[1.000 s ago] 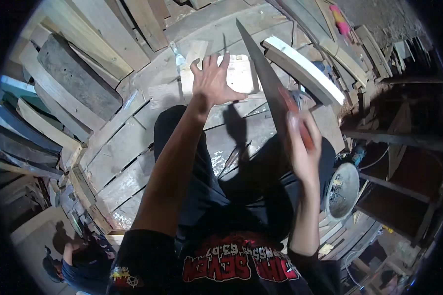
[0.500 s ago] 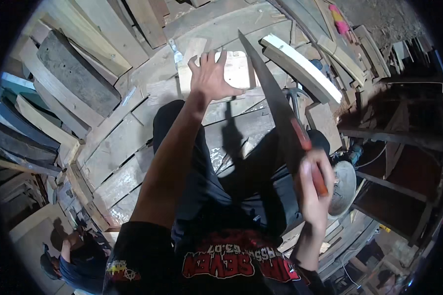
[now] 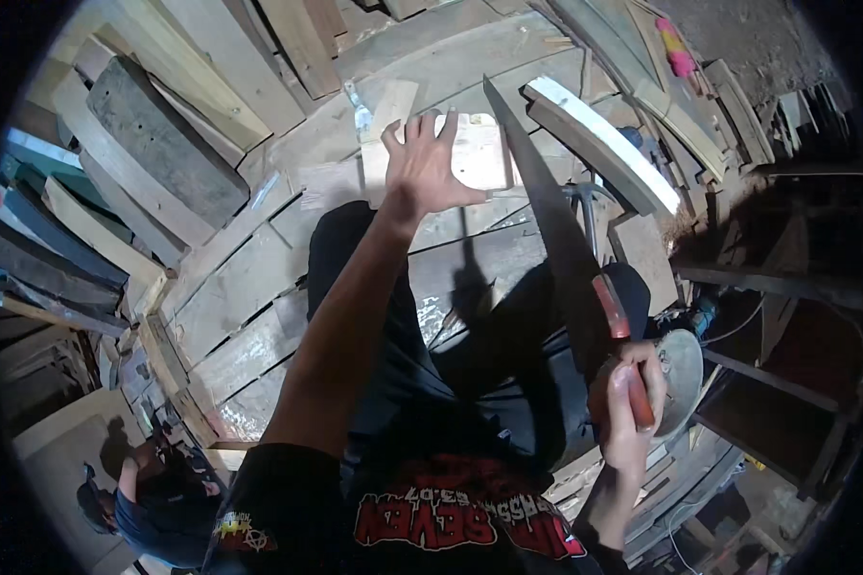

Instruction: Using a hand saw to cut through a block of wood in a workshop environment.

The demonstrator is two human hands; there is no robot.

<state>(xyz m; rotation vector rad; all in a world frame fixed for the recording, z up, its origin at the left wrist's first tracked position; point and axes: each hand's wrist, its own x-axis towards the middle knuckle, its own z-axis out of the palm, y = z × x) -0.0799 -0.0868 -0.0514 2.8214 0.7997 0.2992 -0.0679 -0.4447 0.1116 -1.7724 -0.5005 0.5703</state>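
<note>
My left hand (image 3: 428, 171) presses flat with spread fingers on a short pale wooden board (image 3: 479, 155) lying ahead of me. My right hand (image 3: 633, 398) is wrapped round the red handle of a handsaw (image 3: 552, 211). The long dark blade slants forward and left, its front part beside the board's right end. Whether the teeth touch the wood I cannot tell. A narrower pale wood piece (image 3: 393, 103) pokes out behind the board near my left fingers.
Right of the blade lie a thick white-edged timber (image 3: 609, 139) and a hammer (image 3: 588, 216). Several planks (image 3: 163, 144) lean at the left. A round pale disc (image 3: 681, 376) sits by my right hand. Another person (image 3: 158, 503) is at the lower left; dark shelving (image 3: 767, 355) stands right.
My right hand has drawn the saw slightly back toward my body. The left hand stays on the board. The whole view has shifted a little.
</note>
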